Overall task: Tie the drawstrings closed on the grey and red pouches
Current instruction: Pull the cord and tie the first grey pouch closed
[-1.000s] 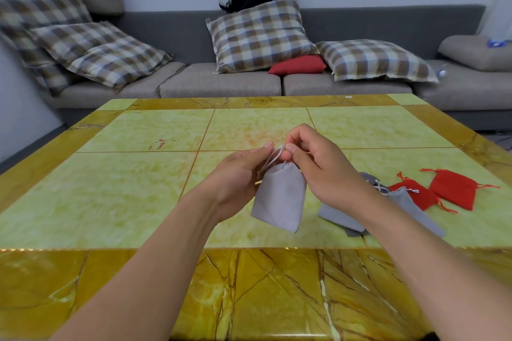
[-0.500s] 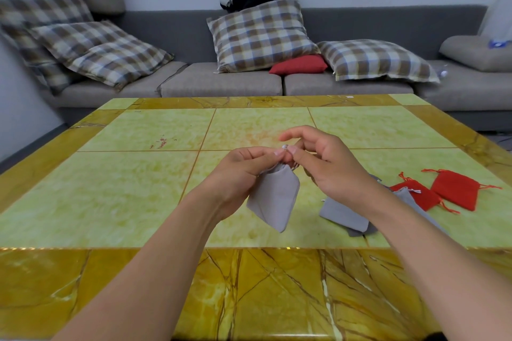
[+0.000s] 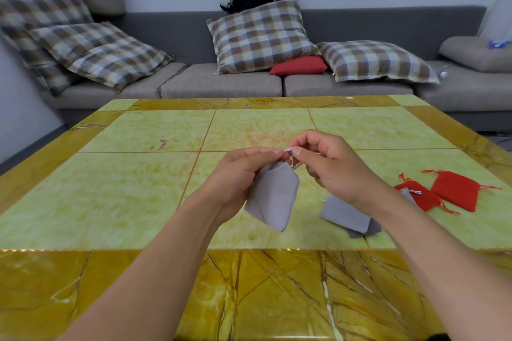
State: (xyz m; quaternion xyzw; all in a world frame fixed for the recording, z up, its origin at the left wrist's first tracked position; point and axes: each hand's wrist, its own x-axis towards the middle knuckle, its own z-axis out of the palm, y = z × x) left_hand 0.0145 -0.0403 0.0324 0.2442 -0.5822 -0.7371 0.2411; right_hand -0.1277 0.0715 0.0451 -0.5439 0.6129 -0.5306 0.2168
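Yellow-green marble tiles with an amber border form the table [image 3: 133, 196], and a grey sofa stacked with plaid cushions runs behind it. Above the tabletop, the grey pouch [image 3: 273, 196] hangs just below the fingertips of both hands, its bottom corner tilted toward the near edge. The left hand [image 3: 241, 174] has its fingers curled round the pouch's gathered neck, thumb and forefinger pinched together at the top. The right hand [image 3: 329, 166] pinches the pale drawstring [image 3: 288, 150] between thumb and forefinger, touching the left fingertips; a loop of cord sags just beneath them. Under the right wrist lie more grey pouches [image 3: 346, 214], overlapping one another on the table. Beyond that wrist, further right, two red pouches [image 3: 454, 189] lie flat just beside each other, drawstrings loose. No readable writing or label shows on any pouch.
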